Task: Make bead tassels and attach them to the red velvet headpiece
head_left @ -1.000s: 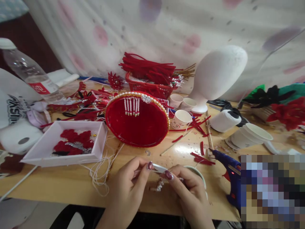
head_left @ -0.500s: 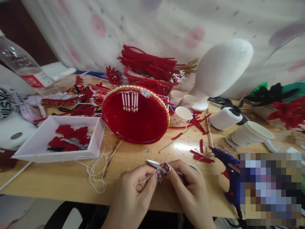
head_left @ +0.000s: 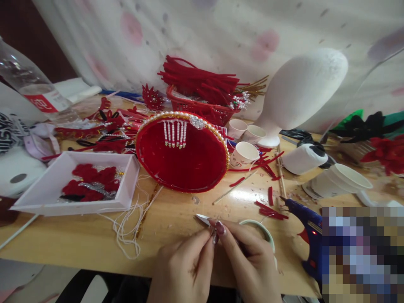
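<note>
Left hand [head_left: 186, 263] and right hand [head_left: 252, 254] meet at the fingertips, low over the worktop [head_left: 170, 216]. Right grasps one slim metal blade [head_left: 202, 219], its long axis slanting nearly crosswise, tip leftward and slightly away from the person; left is pinched closed (what it may hold is hidden). One pale green ring [head_left: 268, 235] lies just beside the right hand, one blue glue gun [head_left: 304, 216] further right. Left of the hands lies loose white thread [head_left: 126, 229], near one white box [head_left: 34, 185]. Beyond the blade stands one red bowl-shaped piece [head_left: 183, 168], open side facing the person. Past it: three small paper cups [head_left: 244, 155], one white head form [head_left: 306, 90], one red basket [head_left: 202, 110].
</note>
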{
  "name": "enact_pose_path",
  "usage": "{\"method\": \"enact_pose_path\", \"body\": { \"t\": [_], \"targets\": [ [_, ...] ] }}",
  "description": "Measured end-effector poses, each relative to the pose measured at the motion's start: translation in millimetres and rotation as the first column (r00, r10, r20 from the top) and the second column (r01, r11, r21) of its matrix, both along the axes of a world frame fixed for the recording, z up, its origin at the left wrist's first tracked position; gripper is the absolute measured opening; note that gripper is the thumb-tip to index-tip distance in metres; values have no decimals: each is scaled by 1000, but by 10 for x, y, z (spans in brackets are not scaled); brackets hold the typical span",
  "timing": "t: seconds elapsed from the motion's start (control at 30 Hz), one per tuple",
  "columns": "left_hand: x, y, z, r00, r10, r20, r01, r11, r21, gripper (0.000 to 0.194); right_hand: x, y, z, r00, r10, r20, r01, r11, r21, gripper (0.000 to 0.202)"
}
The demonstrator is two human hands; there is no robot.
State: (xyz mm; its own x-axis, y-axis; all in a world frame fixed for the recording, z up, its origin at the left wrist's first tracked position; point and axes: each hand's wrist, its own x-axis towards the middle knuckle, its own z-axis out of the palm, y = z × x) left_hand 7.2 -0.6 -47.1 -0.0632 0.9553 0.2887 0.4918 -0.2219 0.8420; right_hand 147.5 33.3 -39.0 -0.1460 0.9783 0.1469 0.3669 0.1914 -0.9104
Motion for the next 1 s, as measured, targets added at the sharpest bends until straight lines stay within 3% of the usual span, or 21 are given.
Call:
{"method": "enact_pose_path", "body": {
  "t": [0.2,0.47,0.57,0.8,1.0],
  "targets": [
    [22,-53,68,999,-8,-44,0,984,-180,34,57,17,14,976,126,179,-148,982,118,27],
    [-131,-39,42,965,-20,-261,-15,991,-132,27,61,102,36,925,264,272,-301,948,107,24],
    [-205,-14,79,960,-26,-278,-26,984,-179,28,82,106,30,899,317,301,-358,929,93,24],
    [-315,54,309,999,-25,44,42,897,-440,33,101,92,51,862,404,306,-436,899,38,24],
    [-470,216,353,928,0,374,201,842,-501,32,66,73,25,835,394,383,-439,898,32,30]
  ]
}}
